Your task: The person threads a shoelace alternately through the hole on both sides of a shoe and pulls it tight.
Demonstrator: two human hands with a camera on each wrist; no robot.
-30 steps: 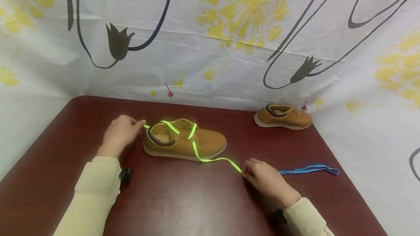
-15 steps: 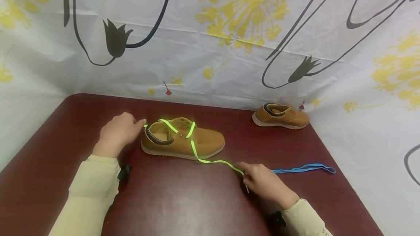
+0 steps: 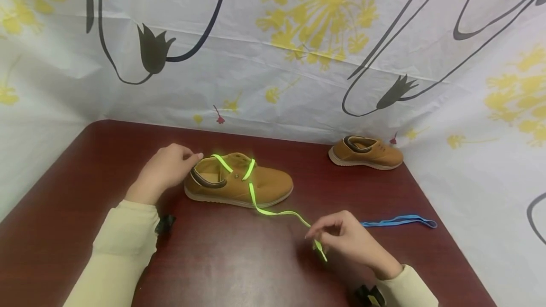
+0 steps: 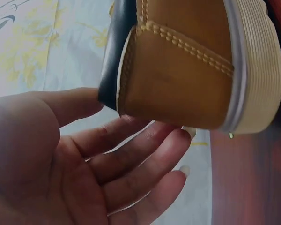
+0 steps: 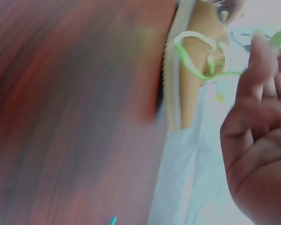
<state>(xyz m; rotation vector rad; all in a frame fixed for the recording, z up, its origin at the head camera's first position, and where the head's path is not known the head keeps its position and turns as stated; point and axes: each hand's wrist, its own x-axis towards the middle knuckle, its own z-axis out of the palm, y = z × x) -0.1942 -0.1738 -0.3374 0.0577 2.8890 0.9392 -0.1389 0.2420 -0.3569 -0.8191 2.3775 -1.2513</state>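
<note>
A tan shoe (image 3: 268,186) stands on the table, a neon green shoelace (image 3: 279,212) threaded through some eyelets. My left hand (image 3: 168,169) is at its heel, thumb and index tips close together. In the left wrist view that hand (image 4: 107,159) has its thumb at the dark collar (image 4: 113,56), with the index tip hidden behind the heel (image 4: 173,84); I cannot tell whether it holds lace. My right hand (image 3: 351,240), in front of the toe, pinches the lace near its free end, which points down. The right wrist view shows green lace (image 5: 276,40) between its fingertips (image 5: 262,47).
Another tan shoe (image 3: 367,153), without a lace, stands at the table's back right corner. A folded blue lace (image 3: 401,220) lies right of my right hand. White patterned sheeting (image 3: 256,60) hangs behind and beside the dark red table (image 3: 222,259).
My left hand has moved right along the heel, and the lace once visible at its fingertips is hidden. My right hand has shifted its fingers, leaving the lace end sticking out below.
</note>
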